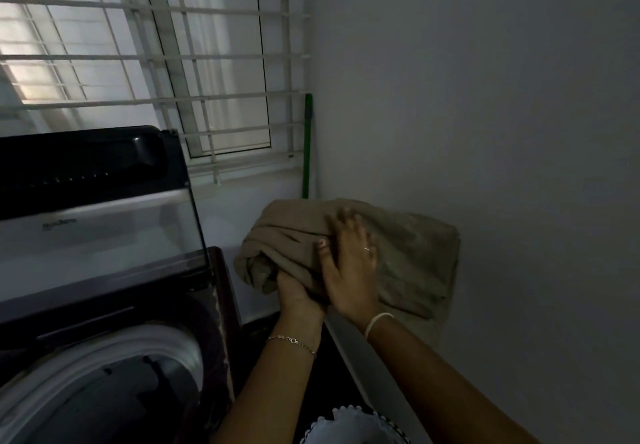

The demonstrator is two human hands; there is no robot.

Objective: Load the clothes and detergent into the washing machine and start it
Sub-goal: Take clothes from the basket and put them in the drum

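Head view, near to far. Fg, btm ctr: a pale scallop-edged fabric [353, 423] w/ dark trim, cut off by the frame; what it is cannot be told. Above it both bare forearms extend fwd & up, w/ a thin chain bracelet [292, 341] on the left wrist & a white band [378, 323] on the right. Btwn the forearms lies a pale slanted edge [360, 364], unidentified. Btm left: the washing machine [69, 308], a top-loader. Its round drum [104, 384] is open to view & dark inside, contents not discernible. The lid [97, 208] stands raised behind the opening, its glass panel tilted back. Mid-frame, right of the machine & apart from it: the olive-tan cloth bundle [415, 253], loosely folded, near the right-hand wall & outside the drum; whether anything supports it from below cannot be told. The left hand [298, 293] grips the bundle's lower left fold from beneath, fingers curled into the cloth. The right hand [349, 260] lies flat on top, fingers straight & slightly spread, thumb against the fabric; a ring [366, 248] shows on one finger. Bg: a green pole [307, 145] upright in the corner; a window [225, 62] behind a white grille [156, 100]; plain wall [485, 97] at right.
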